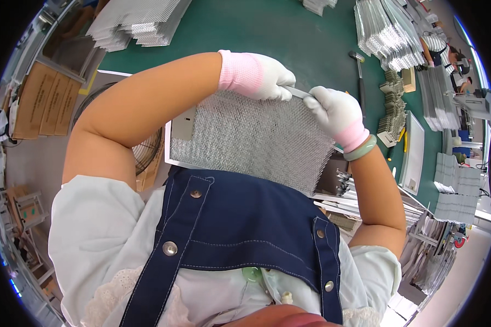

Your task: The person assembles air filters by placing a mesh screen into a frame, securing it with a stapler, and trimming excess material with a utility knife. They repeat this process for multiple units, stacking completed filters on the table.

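My left hand [267, 79], in a white glove with a pink cuff, is closed on one end of a narrow pale metal strip [300, 92]. The strip's other end is pinched by my right hand [335, 111], gloved the same way. Below both hands, against my apron, lies a silver metal mesh panel [245, 136] with a pale frame edge along its left side. A small grey plate [183, 124] sits at its left corner. Whether the strip is joined to the panel's far edge I cannot tell.
On the green table [311, 54] stand stacked mesh sheets [142, 19] at far left and more mesh sheets [387, 32] at right. Right of my hands are a hammer [360, 76], a row of metal brackets [391, 109] and a white-framed panel [413, 155]. Cardboard boxes [46, 101] stand left.
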Demonstrator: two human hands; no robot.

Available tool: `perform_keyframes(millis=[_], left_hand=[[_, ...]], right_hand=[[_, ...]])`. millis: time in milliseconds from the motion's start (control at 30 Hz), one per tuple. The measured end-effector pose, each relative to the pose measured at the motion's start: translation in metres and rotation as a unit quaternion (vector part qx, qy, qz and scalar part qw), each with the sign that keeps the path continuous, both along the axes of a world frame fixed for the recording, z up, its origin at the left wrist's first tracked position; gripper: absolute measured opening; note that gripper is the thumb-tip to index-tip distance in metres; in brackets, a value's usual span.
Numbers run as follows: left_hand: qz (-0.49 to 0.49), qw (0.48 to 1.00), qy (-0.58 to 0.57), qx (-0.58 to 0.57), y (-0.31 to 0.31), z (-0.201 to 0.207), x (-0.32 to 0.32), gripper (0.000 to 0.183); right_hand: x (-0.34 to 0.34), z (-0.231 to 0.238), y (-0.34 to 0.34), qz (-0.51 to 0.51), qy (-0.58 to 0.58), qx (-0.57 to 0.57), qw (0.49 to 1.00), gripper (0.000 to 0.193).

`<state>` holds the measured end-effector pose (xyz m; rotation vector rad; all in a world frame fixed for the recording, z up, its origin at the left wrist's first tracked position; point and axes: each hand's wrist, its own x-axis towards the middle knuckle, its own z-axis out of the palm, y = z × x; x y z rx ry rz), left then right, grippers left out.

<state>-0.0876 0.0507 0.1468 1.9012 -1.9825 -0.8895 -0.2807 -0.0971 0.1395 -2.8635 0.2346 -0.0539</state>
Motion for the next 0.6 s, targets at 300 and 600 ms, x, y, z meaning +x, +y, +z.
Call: perform_keyframes(millis=[300, 600], left_hand=[[-0.007, 0.992, -0.107, -0.060, 0.001, -0.010, -0.014, 0.030], [-0.010, 0.998, -0.052, -0.014, -0.005, -0.011, 0.004, 0.037]], right_hand=[[-0.008, -0.017, -0.008, -0.016, 0.023, 0.036, 0.999, 0.039], [-0.019, -0.021, -0.030, 0.026, -0.047, -0.079, 0.995, 0.033]])
